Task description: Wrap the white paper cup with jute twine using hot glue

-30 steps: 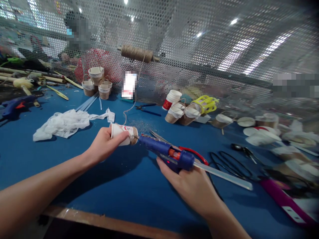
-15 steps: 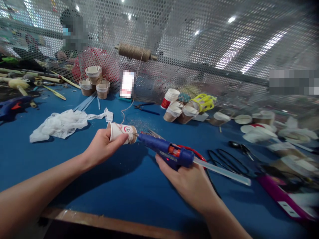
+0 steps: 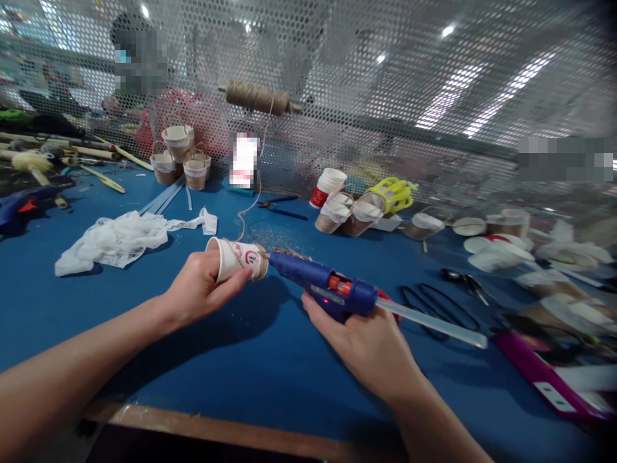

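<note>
**Glue gun point(image 3: 322, 283) trained on a paper cup point(image 3: 236, 253) at a blue table point(image 3: 216, 379)**

In the head view, a worker's left hand point(image 3: 200, 286) clamps the cup on its side above the near middle of the table, thumb pressed along the printed wall, mouth facing left. The right hand point(image 3: 364, 344) is wrapped firmly around the gun's handle, its nozzle at the cup's base end; whether the tip touches cannot be told. A clear glue stick point(image 3: 434, 321) juts from the back.

The wrapping looks to be in an early stage: brown twine point(image 3: 261, 267) rings the base end, while much of the printed wall toward the mouth is bare. A loose strand point(image 3: 260, 177) runs from the far spool point(image 3: 255, 96) down toward the cup.

At far left, three covered cups point(image 3: 166, 168) with white bands and looped handles look complete by comparison; this one has neither band nor handle. Crumpled white fabric point(image 3: 116, 238) lies left of the cup, blue-handled pliers point(image 3: 289, 213) beyond it, and plain stacked cups point(image 3: 329, 186) at far right of center.
</note>
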Motion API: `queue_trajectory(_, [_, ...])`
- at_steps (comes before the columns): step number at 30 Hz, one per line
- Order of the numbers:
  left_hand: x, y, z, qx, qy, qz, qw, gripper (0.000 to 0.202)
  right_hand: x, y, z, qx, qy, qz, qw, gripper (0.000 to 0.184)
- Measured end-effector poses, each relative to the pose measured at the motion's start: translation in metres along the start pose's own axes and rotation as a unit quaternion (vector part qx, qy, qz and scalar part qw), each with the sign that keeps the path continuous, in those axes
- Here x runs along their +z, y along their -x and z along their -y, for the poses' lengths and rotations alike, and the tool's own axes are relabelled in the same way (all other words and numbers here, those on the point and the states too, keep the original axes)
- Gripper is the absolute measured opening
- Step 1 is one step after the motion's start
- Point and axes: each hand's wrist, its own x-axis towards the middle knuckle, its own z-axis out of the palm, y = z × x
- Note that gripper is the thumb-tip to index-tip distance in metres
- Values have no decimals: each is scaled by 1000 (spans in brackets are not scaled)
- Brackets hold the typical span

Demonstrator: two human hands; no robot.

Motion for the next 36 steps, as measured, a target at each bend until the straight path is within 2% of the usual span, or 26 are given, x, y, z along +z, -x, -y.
queue_trajectory(9, [2, -1, 9, 53, -4, -42, 998, 22, -1, 0, -1, -18, 15, -6, 1000, 41])
queue_trajectory(17, [0, 0, 5, 74, -11, -34, 997, 22, 1, 3, -1, -9, 5, 14, 1000, 40])
queue_trajectory(24, [0, -2, 3, -2, 40, -10, 999, 25, -1, 1, 1, -5, -4, -6, 1000, 41])
queue_trajectory(32, [2, -3, 6, -60, 66, -28, 996, 27, -2, 1, 1, -7, -27, -2, 1000, 41])
queue_trajectory(36, [2, -2, 6, -94, 82, -41, 991, 27, 1, 6, 4, 42, -90, 31, 995, 38])
